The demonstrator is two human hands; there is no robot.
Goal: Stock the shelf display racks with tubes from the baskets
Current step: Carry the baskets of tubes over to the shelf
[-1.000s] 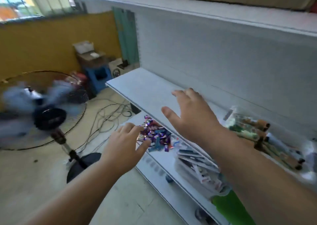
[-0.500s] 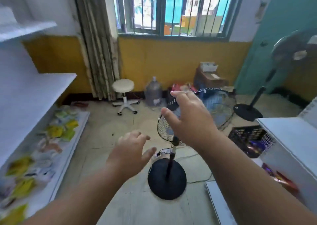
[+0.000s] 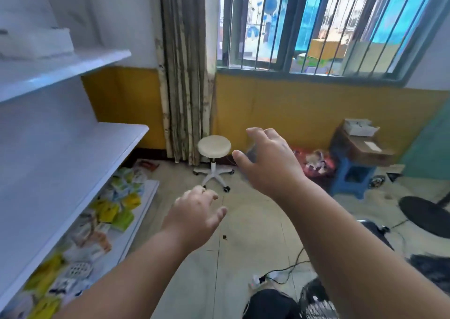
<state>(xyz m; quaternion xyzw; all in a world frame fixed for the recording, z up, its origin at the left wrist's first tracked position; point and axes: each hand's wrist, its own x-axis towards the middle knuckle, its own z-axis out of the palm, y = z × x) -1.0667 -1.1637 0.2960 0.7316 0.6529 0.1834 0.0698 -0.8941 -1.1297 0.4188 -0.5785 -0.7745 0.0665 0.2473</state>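
White metal shelving fills the left of the frame, three tiers running from the upper left toward the lower left corner. A barred window with a grey-green frame spans the upper right, above a mustard-yellow wall panel; a striped, stained beige curtain hangs at top centre. My two bare forearms reach up from the bottom edge over the pale tiled floor. My right hand sits at centre right, fingers spread and slightly bent, grasping nothing. My left hand sits lower, at centre, fingers loosely curled, likewise released and empty. Loose yellow, green and white packets lie heaped along the bottom shelf at lower left. No tubes or baskets can be made out from this angle; the stock on that shelf is too blurred to identify further. A round black fan base rests on the floor at the right edge. A brown cardboard box sits on a small blue plastic stool at centre right, with a white open carton on top. A white round swivel stool on castors stands below the curtain. A white power strip with black cords lies at bottom centre.
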